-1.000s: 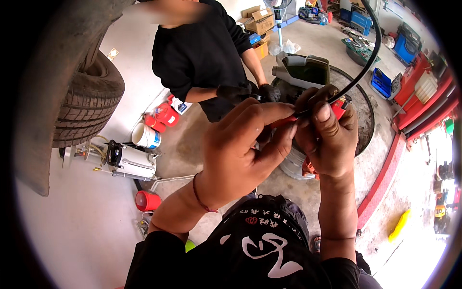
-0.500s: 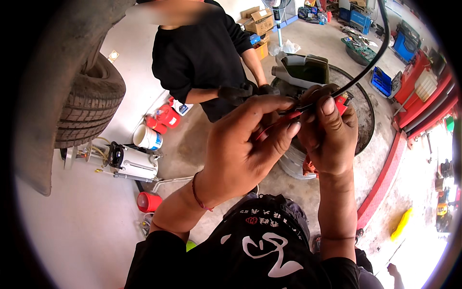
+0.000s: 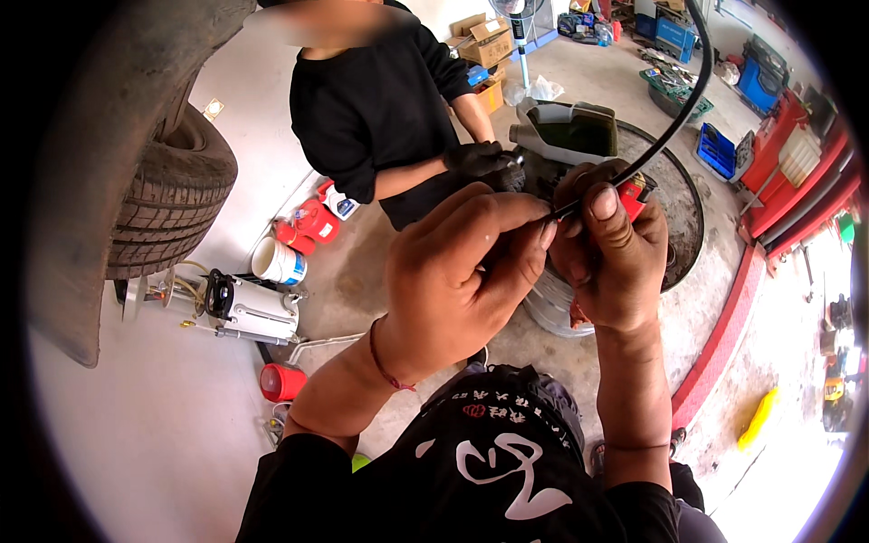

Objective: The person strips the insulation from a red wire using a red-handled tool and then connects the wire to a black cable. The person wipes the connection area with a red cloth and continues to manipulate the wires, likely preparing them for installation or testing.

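A black cable [image 3: 681, 113] curves down from the upper right into my right hand [image 3: 620, 258], which is closed round it with the thumb pressed along it. My left hand [image 3: 462, 271] pinches the cable's tip with thumb and forefinger, right beside the right hand's fingers. A trace of red shows at that tip; the fingers cover most of it. Behind my right hand, a red and black object [image 3: 636, 192] is partly hidden, and I cannot make out its kind.
A person in black [image 3: 376, 118] wearing dark gloves stands opposite, hands together. Beyond my hands a cut-open container [image 3: 552, 140] of dark liquid sits on a round drum top [image 3: 692, 240]. A raised tyre [image 3: 172, 199] hangs at left, above a white tank [image 3: 258, 308] and buckets.
The red wire that showed between my left fingers is now mostly hidden, and the left fingertips have drawn together at the cable's tip. The person opposite has moved their gloved hands together.
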Available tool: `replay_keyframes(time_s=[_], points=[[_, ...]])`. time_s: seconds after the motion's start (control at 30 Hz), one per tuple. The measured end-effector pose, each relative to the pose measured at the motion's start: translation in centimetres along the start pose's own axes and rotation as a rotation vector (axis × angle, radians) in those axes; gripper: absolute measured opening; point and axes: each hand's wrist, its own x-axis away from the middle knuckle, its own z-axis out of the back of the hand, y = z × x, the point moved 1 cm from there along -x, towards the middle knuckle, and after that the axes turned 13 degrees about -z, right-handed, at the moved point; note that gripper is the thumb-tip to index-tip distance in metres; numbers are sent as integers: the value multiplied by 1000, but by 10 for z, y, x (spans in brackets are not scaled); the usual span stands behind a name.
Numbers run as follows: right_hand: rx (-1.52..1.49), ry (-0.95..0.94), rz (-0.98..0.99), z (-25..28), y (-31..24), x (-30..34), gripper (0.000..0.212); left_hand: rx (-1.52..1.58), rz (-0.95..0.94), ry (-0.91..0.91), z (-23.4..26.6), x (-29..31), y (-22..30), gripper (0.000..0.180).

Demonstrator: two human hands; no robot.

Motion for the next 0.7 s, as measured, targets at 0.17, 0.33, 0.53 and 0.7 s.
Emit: replay_keyframes(time_s=[0.17, 0.33, 0.53, 0.7], points=[[-76, -5, 39, -2, 0, 1, 25, 231, 206, 49, -4, 3, 3, 13], [-6, 74, 40, -11, -3, 1, 36, 315, 239, 43, -2, 6, -3, 15], [1, 43, 40, -9, 0, 0, 34, 333, 261, 109, -6, 7, -6, 14], [-6, 36, 54, -3, 1, -1, 25, 628, 564, 111, -1, 2, -1, 12]])
